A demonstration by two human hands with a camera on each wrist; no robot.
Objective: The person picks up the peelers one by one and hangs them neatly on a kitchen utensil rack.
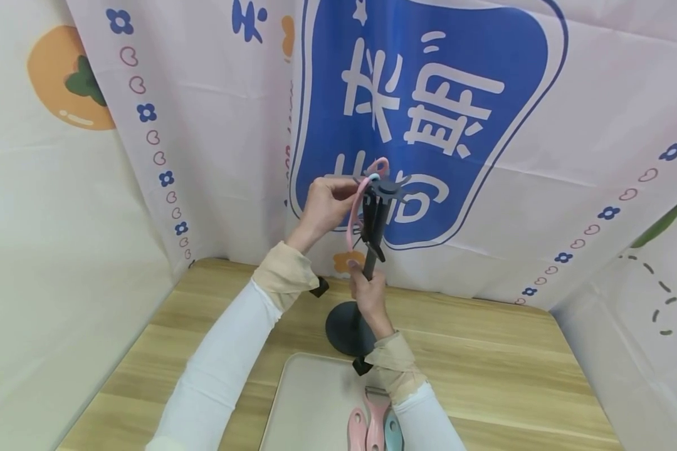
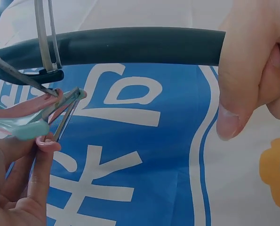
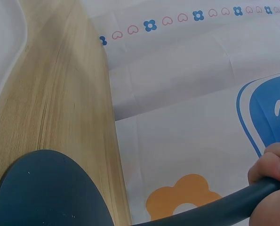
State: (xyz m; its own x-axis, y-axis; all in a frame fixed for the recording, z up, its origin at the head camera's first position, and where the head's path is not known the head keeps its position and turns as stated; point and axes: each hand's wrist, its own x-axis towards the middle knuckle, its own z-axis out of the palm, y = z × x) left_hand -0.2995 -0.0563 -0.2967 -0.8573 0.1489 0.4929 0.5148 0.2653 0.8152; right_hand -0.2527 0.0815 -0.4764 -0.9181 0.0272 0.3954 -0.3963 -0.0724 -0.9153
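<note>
Up at the top of a smooth dark stand (image 1: 369, 268), the left hand (image 1: 327, 203) pinches a curved pink utensil (image 1: 351, 227); below it, the right hand (image 1: 369, 294) wraps the slim pole. Wood-grain tabletop (image 1: 485, 363) underneath, creased printed cloth (image 1: 248, 156) behind, a pale tray (image 1: 310, 394) of tools (image 1: 377, 421) near.

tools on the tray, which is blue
The rightmost tool in the head view, beside the right sleeve, is light blue; the left tool and middle tool are pink.

Dark stand (image 2: 140, 46), wood-grained table (image 1: 496, 357)
</note>
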